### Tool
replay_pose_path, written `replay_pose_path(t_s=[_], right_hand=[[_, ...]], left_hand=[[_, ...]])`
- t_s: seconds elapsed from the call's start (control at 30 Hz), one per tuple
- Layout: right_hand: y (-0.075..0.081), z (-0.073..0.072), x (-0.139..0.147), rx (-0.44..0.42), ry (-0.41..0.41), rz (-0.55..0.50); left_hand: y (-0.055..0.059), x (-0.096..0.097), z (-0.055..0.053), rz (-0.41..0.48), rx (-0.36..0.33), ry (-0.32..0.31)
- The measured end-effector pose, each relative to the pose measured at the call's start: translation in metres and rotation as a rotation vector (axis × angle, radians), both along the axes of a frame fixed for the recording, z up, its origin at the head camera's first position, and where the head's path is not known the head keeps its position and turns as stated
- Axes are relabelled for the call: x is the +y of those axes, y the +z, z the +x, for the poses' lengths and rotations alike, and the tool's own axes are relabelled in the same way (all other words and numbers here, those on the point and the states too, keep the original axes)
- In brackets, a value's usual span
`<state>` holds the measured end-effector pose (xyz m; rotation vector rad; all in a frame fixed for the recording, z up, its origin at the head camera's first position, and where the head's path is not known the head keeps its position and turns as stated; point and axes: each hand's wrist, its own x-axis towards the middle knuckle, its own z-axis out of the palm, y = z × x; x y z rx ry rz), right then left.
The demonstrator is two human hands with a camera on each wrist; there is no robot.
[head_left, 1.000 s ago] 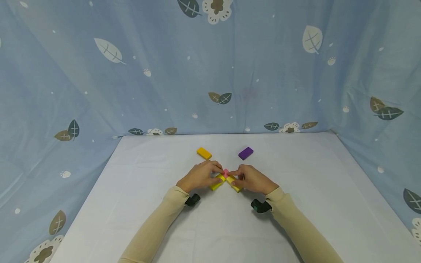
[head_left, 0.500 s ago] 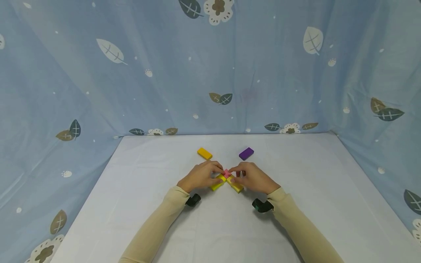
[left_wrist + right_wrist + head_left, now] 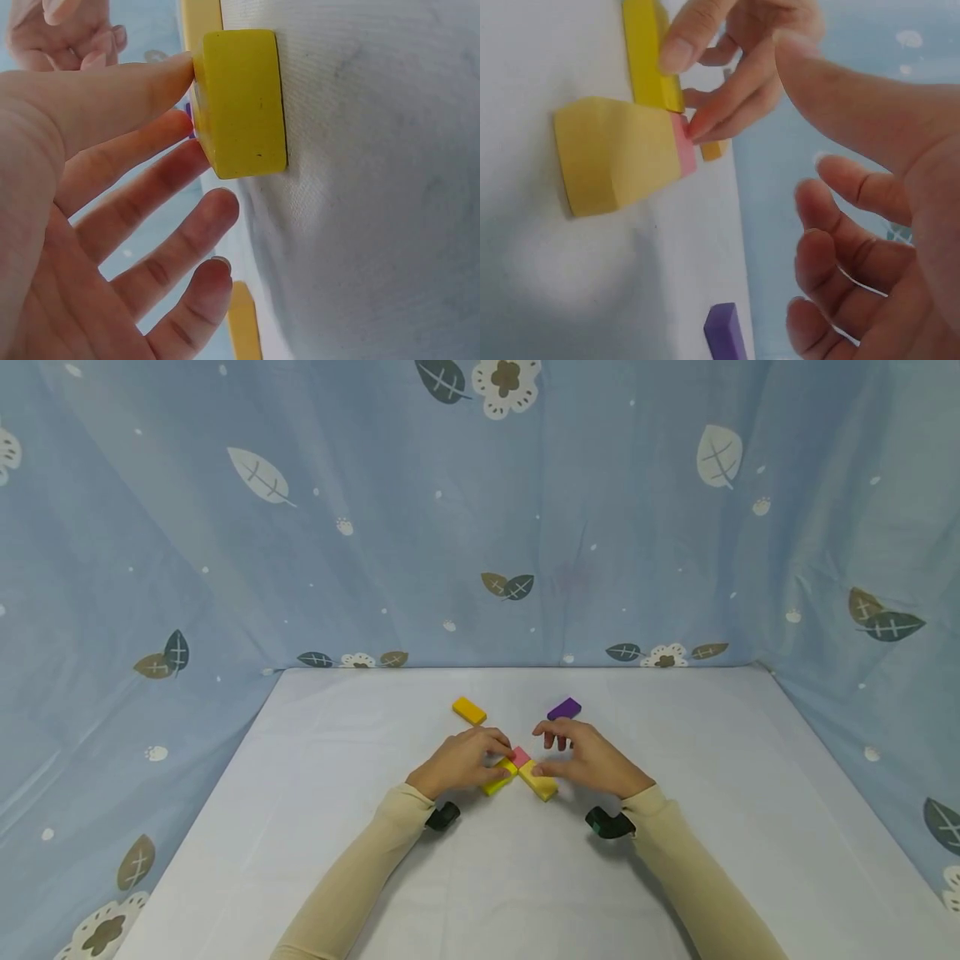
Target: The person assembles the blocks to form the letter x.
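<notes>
Bright-yellow block (image 3: 499, 786), lower centre of frame: touched, ungripped, by left hand (image 3: 459, 760), fingers extended. Right hand (image 3: 592, 760): fingers parted, holding nothing.

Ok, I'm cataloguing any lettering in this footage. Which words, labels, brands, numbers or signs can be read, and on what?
No readable text in any view.
Yellow block, pale yellow block, pink block, orange block, purple block: no lettering on visible faces.
Blue backdrop: printed leaves, flowers and paw prints, no words.
Dark device at the right wrist: too small to tell.
</notes>
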<state>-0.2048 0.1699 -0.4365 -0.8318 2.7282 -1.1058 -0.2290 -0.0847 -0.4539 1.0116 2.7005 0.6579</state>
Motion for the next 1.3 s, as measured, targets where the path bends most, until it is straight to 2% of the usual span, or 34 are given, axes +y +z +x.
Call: replay_pose_path(t_s=[0.13,0.4,0.77,1.07,1.3], right_hand=[[-0.002,-0.002,0.004,-0.044,-0.02,-0.048],[-0.004,-0.007,0.015,-0.019,-0.064,-0.023],[0.006,-0.031,0.046,-0.033,-0.119,0.01],[0.01,-0.045,0.06,-0.046,-0.113,0.022],[0.007,-0.055,0.069,-0.04,-0.088,0.028]], left_hand=[[-0.001,0.0,0.0,-0.008,0.002,0.003],[-0.001,0.0,0.0,-0.013,0.006,0.004],[-0.001,0.0,0.002,-0.025,0.001,0.021],[-0.001,-0.002,0.003,0.002,-0.001,0.02],[-0.002,-0.002,0.002,-0.003,0.001,0.017]])
